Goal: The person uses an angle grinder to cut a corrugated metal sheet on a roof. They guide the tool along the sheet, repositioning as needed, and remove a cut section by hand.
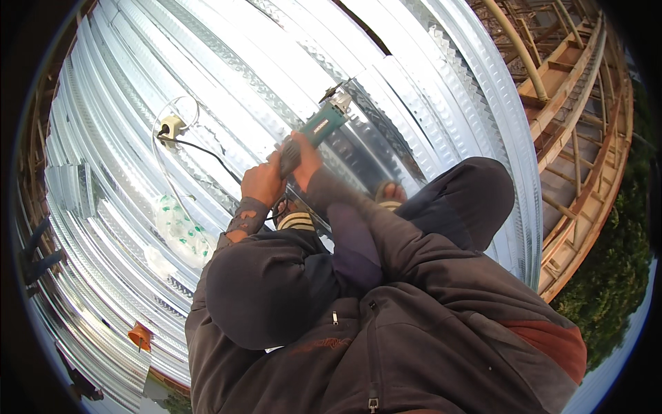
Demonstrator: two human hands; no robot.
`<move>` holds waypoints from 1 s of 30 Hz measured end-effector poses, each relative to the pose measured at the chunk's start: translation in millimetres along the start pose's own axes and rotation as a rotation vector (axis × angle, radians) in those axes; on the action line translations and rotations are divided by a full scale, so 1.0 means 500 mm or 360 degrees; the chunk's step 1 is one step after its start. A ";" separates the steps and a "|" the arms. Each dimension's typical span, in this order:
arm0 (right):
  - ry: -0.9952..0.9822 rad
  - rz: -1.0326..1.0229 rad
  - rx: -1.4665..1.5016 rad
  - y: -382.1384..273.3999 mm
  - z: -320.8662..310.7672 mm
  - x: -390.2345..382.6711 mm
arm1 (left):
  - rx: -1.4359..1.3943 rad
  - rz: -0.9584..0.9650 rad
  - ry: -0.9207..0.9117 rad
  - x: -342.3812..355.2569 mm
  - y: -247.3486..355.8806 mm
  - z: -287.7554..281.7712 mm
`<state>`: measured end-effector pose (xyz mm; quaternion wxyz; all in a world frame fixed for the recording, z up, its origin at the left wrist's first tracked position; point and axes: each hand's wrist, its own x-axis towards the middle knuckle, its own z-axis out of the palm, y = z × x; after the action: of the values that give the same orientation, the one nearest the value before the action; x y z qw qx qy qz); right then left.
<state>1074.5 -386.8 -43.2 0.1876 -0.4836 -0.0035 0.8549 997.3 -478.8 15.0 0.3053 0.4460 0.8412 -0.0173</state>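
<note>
I crouch on shiny corrugated metal decking [227, 76] with a green angle grinder [324, 126] held out in front of me. My right hand [305, 164] is wrapped round the grinder's body. My left hand [261, 183] is closed round its dark rear end, just below and left of the right one. The grinder's metal head and disc [334, 91] are at the decking surface, beside a dark cut edge. Whether the disc turns, I cannot tell. Below the head lies a smooth, mirror-like strip of metal [362, 148]. My sandalled feet [391, 193] are close behind the tool.
A black cord [207, 153] runs from the grinder to a cream socket [171, 126] with white cable. A clear plastic bag with green marks [181, 224] lies left. An orange object [140, 336] sits lower left. Beyond the right edge stand wooden framing [579, 152] and trees [607, 255].
</note>
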 end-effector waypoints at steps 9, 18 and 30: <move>-0.0026 -0.0012 0.0065 -0.007 -0.018 0.027 | 0.0048 0.0077 0.0000 0.019 0.012 -0.009; -0.0030 -0.0040 0.0061 -0.025 -0.010 0.022 | 0.0083 0.0056 -0.0017 0.034 0.017 -0.009; -0.0013 -0.0031 0.0042 -0.040 -0.011 0.031 | 0.0031 0.0161 0.0150 0.044 0.026 -0.004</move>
<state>1078.5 -364.0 -55.2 0.2023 -0.4777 0.0022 0.8549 997.2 -454.1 8.2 0.2613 0.4911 0.8309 0.0109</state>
